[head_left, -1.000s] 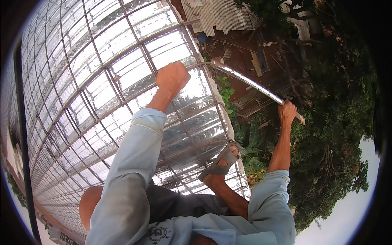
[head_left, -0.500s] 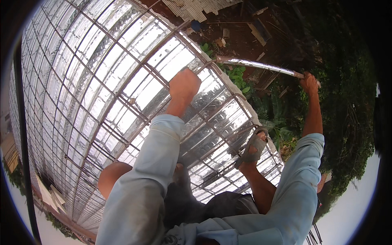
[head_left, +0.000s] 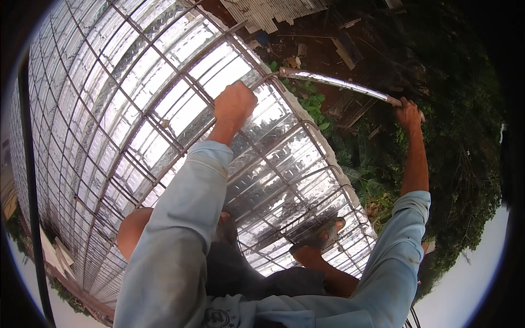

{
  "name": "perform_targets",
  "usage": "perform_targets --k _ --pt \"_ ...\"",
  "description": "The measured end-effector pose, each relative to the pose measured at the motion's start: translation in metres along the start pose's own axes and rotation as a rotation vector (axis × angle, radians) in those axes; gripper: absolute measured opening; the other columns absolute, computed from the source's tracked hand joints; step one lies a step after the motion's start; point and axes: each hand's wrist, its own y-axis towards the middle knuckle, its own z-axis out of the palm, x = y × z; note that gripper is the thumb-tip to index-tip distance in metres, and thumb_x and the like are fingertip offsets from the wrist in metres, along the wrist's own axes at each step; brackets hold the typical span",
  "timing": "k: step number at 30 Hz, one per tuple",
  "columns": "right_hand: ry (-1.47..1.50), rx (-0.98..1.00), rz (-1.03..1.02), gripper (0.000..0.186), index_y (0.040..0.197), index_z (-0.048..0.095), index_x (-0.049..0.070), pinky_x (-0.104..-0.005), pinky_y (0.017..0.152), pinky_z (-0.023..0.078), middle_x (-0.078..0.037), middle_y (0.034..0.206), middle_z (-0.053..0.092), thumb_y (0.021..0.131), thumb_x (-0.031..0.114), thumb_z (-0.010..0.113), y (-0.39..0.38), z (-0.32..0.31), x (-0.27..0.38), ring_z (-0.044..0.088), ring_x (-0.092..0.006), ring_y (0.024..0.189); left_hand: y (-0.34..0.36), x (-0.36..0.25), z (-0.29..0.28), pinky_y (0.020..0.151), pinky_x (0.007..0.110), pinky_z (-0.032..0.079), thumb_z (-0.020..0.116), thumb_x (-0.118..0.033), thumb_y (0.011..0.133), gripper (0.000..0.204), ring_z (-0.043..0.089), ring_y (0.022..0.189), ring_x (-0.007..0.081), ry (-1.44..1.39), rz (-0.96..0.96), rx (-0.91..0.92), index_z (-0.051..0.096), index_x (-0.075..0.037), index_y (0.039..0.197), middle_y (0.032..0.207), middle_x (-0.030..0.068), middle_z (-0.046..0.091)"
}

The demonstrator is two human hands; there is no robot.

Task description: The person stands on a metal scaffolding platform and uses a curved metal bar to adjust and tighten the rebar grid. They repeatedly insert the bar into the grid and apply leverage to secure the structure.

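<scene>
- Out past the concrete edge [head_left: 299, 111], the silver tube [head_left: 344, 84] hangs over lower ground, running from beside the mesh to the person's right.
- At the outer end of the tube, the right hand [head_left: 409, 113] is wrapped round it in a closed grip, a short stub showing beyond the fist.
- At the tube's inner end, a rusty reinforcing bar [head_left: 263, 81] meets it; whether the bar goes inside cannot be told.
- Left of the tube and near its inner end, the left hand [head_left: 235, 106] is closed into a fist over that bar, its palm side hidden.
- Left of the tube, a steel mesh [head_left: 180, 72] lies across shiny ribbed sheets [head_left: 229, 60].
- Below the tube's inner end, well apart from it, a sandalled foot [head_left: 322, 235] rests on the mesh.
- Just below the tube, green leaves [head_left: 314, 104] grow beyond the edge.
- Above the tube, pale corrugated roofing [head_left: 273, 11] lies over brown ground [head_left: 322, 49].
- Right of the tube, dark trees [head_left: 459, 158] fill the side.
- Far left of the tube, a dark pole [head_left: 33, 213] stands along the rim of the view.
</scene>
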Motion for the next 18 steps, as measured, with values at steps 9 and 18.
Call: perform_targets --k 9,18 --pt "-0.007 0.023 -0.239 0.054 0.120 0.072 0.006 -0.0494 0.102 0.047 -0.022 0.112 0.072 0.078 0.039 0.075 0.017 -0.001 -0.049 0.064 -0.0398 0.113 0.000 0.001 0.011 0.093 0.051 0.057 0.056 -0.021 0.088 0.036 0.071 0.103 0.0469 0.124 0.052 -0.160 0.075 0.005 0.104 0.107 0.0307 0.072" --pt "0.250 -0.087 -0.096 0.057 0.099 0.073 0.000 -0.0537 0.082 0.053 -0.025 0.095 0.073 0.082 0.054 0.072 -0.008 0.016 -0.048 0.069 -0.0463 0.092 0.004 -0.005 0.014 0.094 0.048 0.056 0.059 -0.021 0.088 0.037 0.070 0.108 0.0439 0.200 -0.025 -0.134 0.074 0.004 0.111 0.116 0.0284 0.071"
